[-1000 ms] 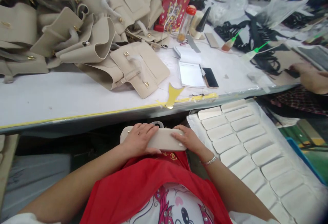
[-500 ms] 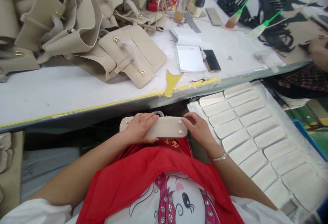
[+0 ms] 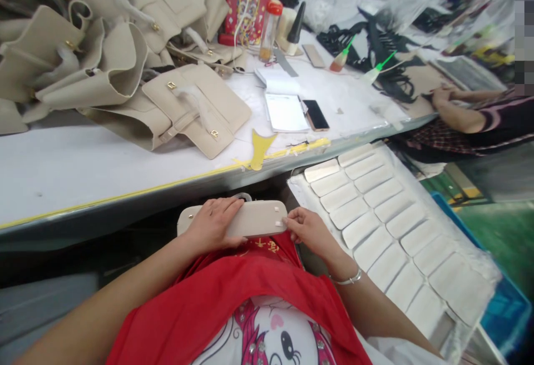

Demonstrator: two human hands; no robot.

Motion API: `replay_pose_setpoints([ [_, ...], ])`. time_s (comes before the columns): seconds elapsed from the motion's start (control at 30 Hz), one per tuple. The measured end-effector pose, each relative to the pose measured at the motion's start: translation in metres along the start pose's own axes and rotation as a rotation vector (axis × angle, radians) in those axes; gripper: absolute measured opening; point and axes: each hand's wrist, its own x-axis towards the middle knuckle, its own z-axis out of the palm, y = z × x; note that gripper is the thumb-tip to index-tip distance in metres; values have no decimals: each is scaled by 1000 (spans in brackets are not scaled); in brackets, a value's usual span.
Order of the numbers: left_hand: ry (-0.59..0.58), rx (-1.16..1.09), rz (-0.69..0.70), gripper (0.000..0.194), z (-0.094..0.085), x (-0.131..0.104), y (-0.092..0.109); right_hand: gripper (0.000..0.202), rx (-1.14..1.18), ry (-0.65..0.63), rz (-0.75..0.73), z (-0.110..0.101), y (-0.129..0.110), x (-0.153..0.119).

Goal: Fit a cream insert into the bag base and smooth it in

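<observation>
A beige handbag (image 3: 256,219) lies across my lap with a narrow, rounded-end face turned up, probably its base. My left hand (image 3: 214,220) grips it around the middle, fingers over the top and thumb along the near edge. One small metal stud (image 3: 191,216) shows at the left end. At the right end sit two small pale pieces, one of them a white tab (image 3: 278,223) by the near corner. My right hand (image 3: 306,231) has thumb and forefinger pinched together right beside that tab. Whatever is between those fingertips is too small to make out.
Beige bags (image 3: 200,109) are piled on the white table (image 3: 83,170). A notepad (image 3: 287,113), phone (image 3: 316,115) and yellow template (image 3: 262,149) lie nearer its edge. Rows of pale panels (image 3: 392,201) cover a board to my right. Another person's hand (image 3: 442,95) rests farther right.
The view has swung to the right, so more of the other person shows. My right hand has slid from the bag's far right corner to the near one; my left hand keeps its hold.
</observation>
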Motion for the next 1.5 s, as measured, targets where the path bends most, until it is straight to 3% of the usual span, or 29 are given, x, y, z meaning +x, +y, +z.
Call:
replay_pose_setpoints([
  [0.2, 70, 5, 20, 78, 4, 0, -1, 26, 79, -38, 94, 3, -6, -1],
  [0.43, 52, 45, 14, 78, 4, 3, 1, 27, -427, 149, -191, 13, -19, -1],
  [0.73, 76, 40, 32, 77, 5, 4, 5, 23, -837, 187, -406, 22, -25, -9],
  [0.9, 90, 58, 32, 76, 6, 8, 10, 22, -930, 231, -439, 30, -24, -9],
  [1.03, 102, 40, 54, 77, 10, 17, 18, 20, -833, 259, -472, 31, -16, -9],
  [1.13, 123, 15, 84, 82, 16, 29, 27, 24, -548, 278, -432, 27, -8, -14],
  [1.27, 107, -16, 107, 82, 21, 43, 36, 23, 15, 155, -202, 19, -4, -18],
  [1.33, 100, -26, 111, 81, 22, 46, 38, 27, 185, 74, -77, 15, -5, -17],
  [1.4, 98, -33, 108, 82, 23, 48, 39, 28, 214, 23, -21, 12, -7, -14],
  [1.5, 114, -53, 117, 80, 23, 49, 42, 16, -25, 94, -128, 14, -9, -12],
])
